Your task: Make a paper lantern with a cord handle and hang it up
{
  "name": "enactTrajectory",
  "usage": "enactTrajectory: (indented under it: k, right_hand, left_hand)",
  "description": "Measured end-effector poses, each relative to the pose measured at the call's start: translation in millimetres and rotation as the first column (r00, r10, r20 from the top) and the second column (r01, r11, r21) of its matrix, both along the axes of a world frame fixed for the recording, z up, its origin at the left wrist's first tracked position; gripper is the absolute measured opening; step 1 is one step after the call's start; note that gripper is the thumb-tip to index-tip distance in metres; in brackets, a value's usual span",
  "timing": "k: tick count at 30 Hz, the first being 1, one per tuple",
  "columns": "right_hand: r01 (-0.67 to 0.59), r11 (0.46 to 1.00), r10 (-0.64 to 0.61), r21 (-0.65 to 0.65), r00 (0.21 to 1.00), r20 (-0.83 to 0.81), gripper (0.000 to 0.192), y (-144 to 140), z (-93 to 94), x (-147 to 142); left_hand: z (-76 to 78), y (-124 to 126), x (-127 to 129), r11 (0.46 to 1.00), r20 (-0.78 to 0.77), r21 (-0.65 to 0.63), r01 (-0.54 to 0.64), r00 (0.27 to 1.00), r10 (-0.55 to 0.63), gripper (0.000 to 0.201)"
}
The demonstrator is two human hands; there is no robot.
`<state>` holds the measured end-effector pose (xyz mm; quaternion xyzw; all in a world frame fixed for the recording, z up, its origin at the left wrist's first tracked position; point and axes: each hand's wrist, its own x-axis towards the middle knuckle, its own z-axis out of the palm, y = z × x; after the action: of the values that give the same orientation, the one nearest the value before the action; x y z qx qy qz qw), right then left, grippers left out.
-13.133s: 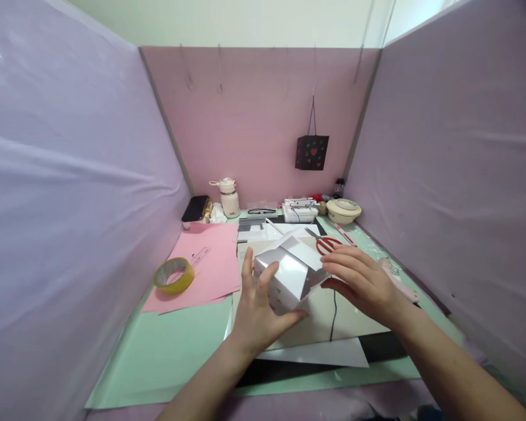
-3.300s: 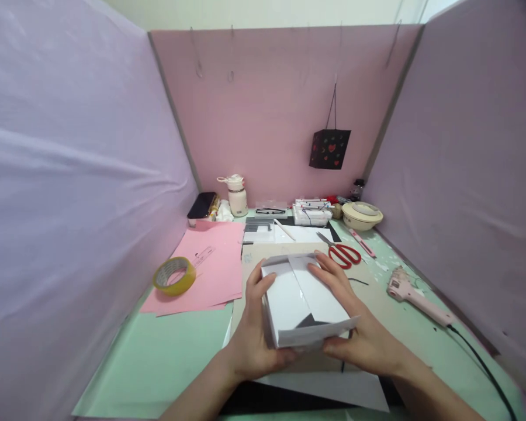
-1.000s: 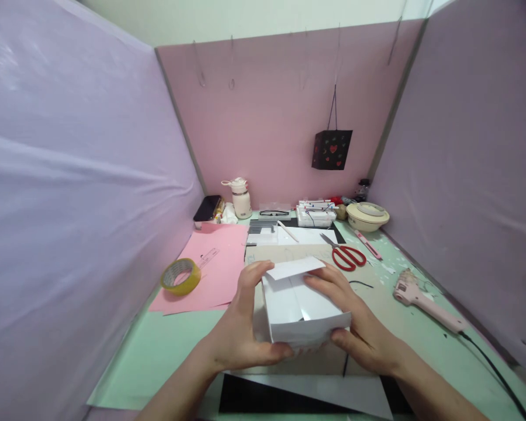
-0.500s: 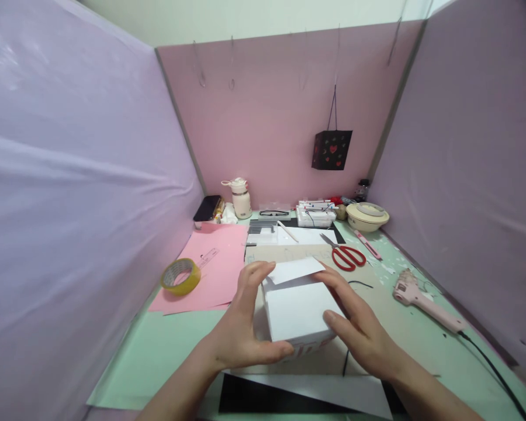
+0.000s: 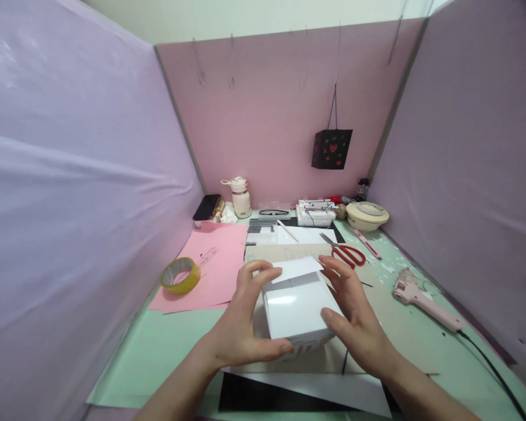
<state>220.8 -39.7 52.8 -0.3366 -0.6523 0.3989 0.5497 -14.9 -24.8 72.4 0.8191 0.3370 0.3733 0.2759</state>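
A white paper box (image 5: 300, 307) stands in front of me on a beige board (image 5: 377, 339), with reddish marks low on its near side. Its top panel lies nearly flat, and a flap (image 5: 294, 269) at the far edge tilts up. My left hand (image 5: 245, 321) wraps the box's left side, thumb at the near lower edge and fingertips on the flap's left end. On the right, my right hand (image 5: 357, 318) holds the box with its thumb on the top panel's right edge. Its fingers curve round the far right corner beside the flap.
Red-handled scissors (image 5: 348, 255) lie behind the box. A pink glue gun (image 5: 427, 304) with a cord is at the right, near a pink cutter (image 5: 368, 244). Yellow tape (image 5: 179, 276) rests on pink paper (image 5: 221, 251) at the left. A bottle (image 5: 241, 199) stands at the back.
My left fingertips have slid slightly right along the flap. The right fingers have lifted and shifted a little at the far corner, and the top panel now catches a bright reflection.
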Motion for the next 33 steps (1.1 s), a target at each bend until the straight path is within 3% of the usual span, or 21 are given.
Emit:
enactTrajectory:
  k: [5, 14, 20, 26, 29, 33]
  right_hand:
    - [0.009, 1.0, -0.01, 0.011, 0.992, 0.123, 0.057, 0, 0.5, 5]
    - [-0.003, 1.0, 0.002, 0.011, 0.995, 0.1, 0.038, 2, 1.6, 4]
    - [-0.006, 1.0, 0.003, 0.021, 0.994, 0.111, 0.037, 2, 2.5, 4]
    - [-0.022, 1.0, 0.02, 0.017, 0.994, 0.104, 0.037, 4, 2.3, 4]
    - [-0.02, 1.0, 0.019, 0.004, 0.995, 0.1, 0.035, 3, 3.7, 3]
    - [-0.016, 1.0, 0.015, 0.006, 0.996, 0.091, 0.035, 3, 4.8, 3]
  left_hand:
    - [-0.2, 0, 0, 1.0, 0.003, 0.009, -0.007, 1.0, 0.007, 0.091]
    - [-1.7, 0, -1, 0.999, -0.028, 0.029, -0.02, 0.999, 0.021, 0.084]
    - [-4.7, 3, 1, 0.967, -0.042, 0.255, -0.027, 0.998, 0.039, 0.077]
    - [-8.8, 7, 2, 0.855, -0.051, 0.518, 0.013, 0.999, 0.015, 0.064]
    - [-10.0, 8, 2, 0.824, -0.077, 0.566, 0.038, 0.997, 0.007, 0.059]
    - [-10.8, 10, 1, 0.821, -0.063, 0.569, 0.038, 0.998, -0.002, 0.059]
